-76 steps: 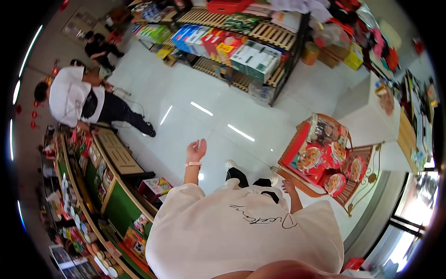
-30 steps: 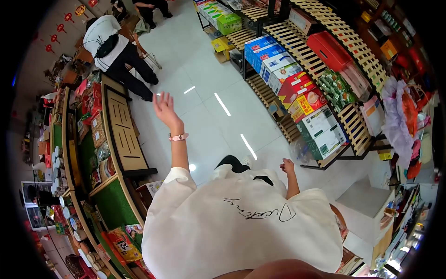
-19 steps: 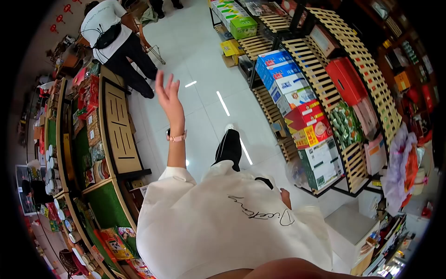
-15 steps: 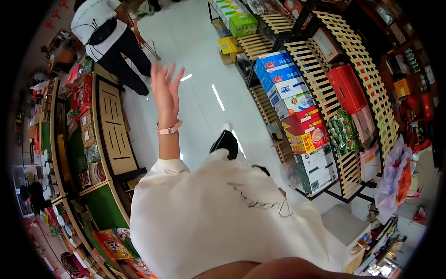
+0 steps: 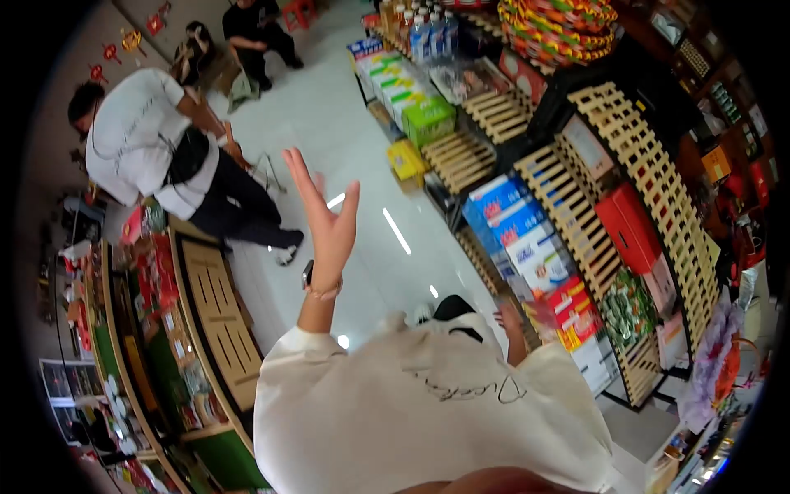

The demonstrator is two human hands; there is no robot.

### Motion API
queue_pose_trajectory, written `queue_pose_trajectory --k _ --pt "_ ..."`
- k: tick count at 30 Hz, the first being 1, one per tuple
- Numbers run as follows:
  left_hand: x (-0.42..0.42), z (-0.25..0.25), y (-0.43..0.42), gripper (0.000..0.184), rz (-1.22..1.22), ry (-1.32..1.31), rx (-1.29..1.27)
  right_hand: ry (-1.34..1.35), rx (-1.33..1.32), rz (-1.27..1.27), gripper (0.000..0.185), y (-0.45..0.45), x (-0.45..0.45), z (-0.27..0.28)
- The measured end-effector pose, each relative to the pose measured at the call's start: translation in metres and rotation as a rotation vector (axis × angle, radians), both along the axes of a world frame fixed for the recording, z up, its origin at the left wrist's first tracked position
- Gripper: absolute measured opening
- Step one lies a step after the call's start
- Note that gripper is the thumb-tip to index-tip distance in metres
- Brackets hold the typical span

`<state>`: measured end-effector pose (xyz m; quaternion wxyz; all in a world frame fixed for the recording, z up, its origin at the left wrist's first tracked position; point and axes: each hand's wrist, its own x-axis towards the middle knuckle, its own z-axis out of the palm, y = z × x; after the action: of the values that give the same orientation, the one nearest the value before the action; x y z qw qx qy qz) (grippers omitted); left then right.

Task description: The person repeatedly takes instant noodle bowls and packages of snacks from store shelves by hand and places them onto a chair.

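Note:
My left hand (image 5: 327, 222) is raised in front of me over the tiled floor (image 5: 387, 272), holding nothing. Its fingers are stretched out and the thumb stands apart; a dark watch (image 5: 308, 275) is on the wrist. Lower on the right, my right hand (image 5: 509, 319) shows past the white shirt (image 5: 411, 403), slightly blurred, with its fingers loosely apart and no object visible in it. Nearest to it are stacked cartons, among them a red carton (image 5: 573, 303) and a white-and-blue carton (image 5: 539, 262). Whether the right hand touches the shelf I cannot tell.
Slatted wooden shelves (image 5: 568, 218) with boxes run along the right. A shelf unit with a wooden end panel (image 5: 218, 305) stands on the left. Ahead on the left a person in a white shirt (image 5: 136, 132) leans over; a person in black (image 5: 255, 29) sits farther back.
The view has tilted up, showing more of the far room. My left hand has turned, with its thumb now apart on the right. My right hand has come into view beside the cartons.

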<state>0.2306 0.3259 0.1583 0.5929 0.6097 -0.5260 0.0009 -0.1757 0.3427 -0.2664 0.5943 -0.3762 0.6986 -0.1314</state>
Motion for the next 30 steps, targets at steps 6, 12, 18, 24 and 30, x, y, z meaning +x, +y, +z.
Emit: queue_pose_trajectory --k 6,12,18,24,30 --pt "0.032 0.036 -0.096 0.071 -0.606 0.614 0.252 0.035 0.245 -0.066 0.029 -0.04 0.017 -0.031" --pt "0.068 0.009 -0.241 0.03 -0.886 -0.363 0.693 0.056 0.343 -0.043 0.036 -0.129 0.05 -0.038" --pt "0.088 -0.148 -0.377 0.023 -0.996 -1.178 0.709 0.013 0.28 0.105 0.043 -0.265 0.111 -0.027" --pt "0.13 -0.221 -0.487 0.035 -1.13 -1.229 1.003 -0.235 0.171 0.12 0.051 -0.411 0.207 0.053" --pt "0.162 -0.254 -0.603 0.038 -0.898 -1.11 0.815 -0.696 0.152 -0.287 0.071 -0.526 0.279 0.089"
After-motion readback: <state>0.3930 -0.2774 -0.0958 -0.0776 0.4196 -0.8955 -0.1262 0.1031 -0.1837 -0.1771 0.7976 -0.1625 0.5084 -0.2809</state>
